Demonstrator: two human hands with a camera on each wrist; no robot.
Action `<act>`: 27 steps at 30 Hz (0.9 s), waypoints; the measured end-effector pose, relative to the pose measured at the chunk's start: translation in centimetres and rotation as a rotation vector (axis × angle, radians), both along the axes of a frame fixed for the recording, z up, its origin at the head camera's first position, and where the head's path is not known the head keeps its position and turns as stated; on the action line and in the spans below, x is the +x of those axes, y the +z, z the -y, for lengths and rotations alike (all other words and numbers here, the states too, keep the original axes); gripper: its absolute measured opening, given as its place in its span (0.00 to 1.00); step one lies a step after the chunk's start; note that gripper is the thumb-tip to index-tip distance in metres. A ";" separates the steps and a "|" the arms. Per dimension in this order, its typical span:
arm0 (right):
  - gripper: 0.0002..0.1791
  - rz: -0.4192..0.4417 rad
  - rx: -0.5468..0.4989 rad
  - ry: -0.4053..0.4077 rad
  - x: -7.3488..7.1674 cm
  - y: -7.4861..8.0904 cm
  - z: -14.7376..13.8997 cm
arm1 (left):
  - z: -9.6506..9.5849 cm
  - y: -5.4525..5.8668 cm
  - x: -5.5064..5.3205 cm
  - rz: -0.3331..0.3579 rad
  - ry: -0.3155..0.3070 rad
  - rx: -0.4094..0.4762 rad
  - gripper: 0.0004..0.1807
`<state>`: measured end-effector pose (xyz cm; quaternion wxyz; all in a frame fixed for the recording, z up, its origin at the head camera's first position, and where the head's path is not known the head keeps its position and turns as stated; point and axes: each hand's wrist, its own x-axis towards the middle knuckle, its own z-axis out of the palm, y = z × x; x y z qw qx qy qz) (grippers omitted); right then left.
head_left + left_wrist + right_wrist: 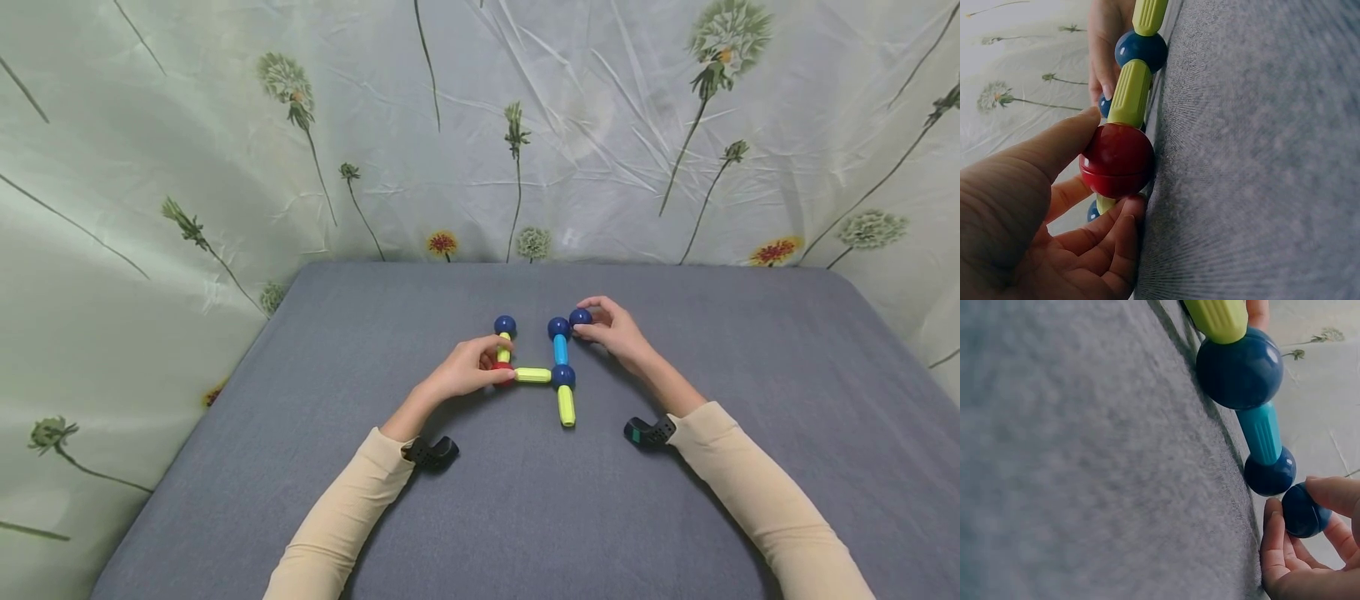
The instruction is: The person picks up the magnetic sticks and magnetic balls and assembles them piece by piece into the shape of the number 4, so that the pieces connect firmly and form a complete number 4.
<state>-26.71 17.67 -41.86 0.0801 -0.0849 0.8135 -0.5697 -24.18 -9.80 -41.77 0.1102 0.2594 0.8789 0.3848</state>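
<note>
My left hand grips a red ball between thumb and fingers. From that ball one yellow-green rod runs back to a dark blue ball, and another yellow-green rod runs right to a second blue ball. A light blue rod joins this one to a blue ball at the back, while a third yellow-green rod points toward the front. My right hand pinches a separate blue ball, close beside the back one.
The joined pieces lie on a grey cloth-covered table. A pale curtain printed with dandelions hangs behind the table and along its left side. Each wrist wears a black camera strap, such as the right strap.
</note>
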 end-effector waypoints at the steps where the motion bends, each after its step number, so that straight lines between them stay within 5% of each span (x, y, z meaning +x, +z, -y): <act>1: 0.23 0.004 -0.003 0.002 0.1 0.0 -0.1 | 0.0 0.0 0.0 0.000 0.001 0.001 0.22; 27: 0.22 0.038 0.016 0.055 2.6 0.0 -1.0 | 0.0 -0.3 -0.1 -0.011 0.006 0.002 0.22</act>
